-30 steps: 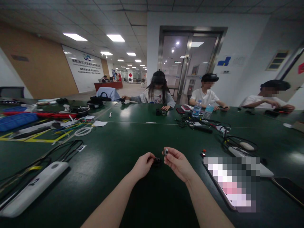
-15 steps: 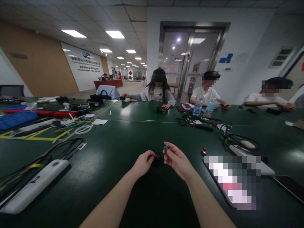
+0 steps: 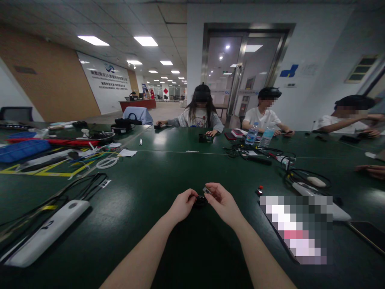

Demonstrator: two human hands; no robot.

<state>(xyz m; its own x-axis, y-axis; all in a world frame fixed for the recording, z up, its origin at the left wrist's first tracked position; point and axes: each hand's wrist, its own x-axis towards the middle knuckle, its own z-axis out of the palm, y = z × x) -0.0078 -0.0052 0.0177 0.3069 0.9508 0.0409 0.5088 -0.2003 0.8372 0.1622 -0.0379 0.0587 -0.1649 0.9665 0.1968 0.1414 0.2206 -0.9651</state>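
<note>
My left hand (image 3: 183, 205) is closed, thumb and fingers pinching the left side of a small black object (image 3: 199, 202) on the dark green table (image 3: 141, 224). What kind of object this is, I cannot make out. My right hand (image 3: 221, 202) is closed in a pinch on a small grey metallic piece (image 3: 206, 190). That piece is just above the right side of the black object; whether the two touch is too small to tell.
To the right lie a blurred-out phone-like device (image 3: 293, 233) and a small red and black item (image 3: 259, 190). White power strips (image 3: 51, 230) with cables flank both sides. Water bottles (image 3: 252, 133) stand farther back. Several people sit across the table; another person's hand (image 3: 371, 171) rests at far right.
My right hand has moved left and down, bringing the grey metallic piece close over the black object. My left hand stays in place. A person's hand has appeared at the right edge.
</note>
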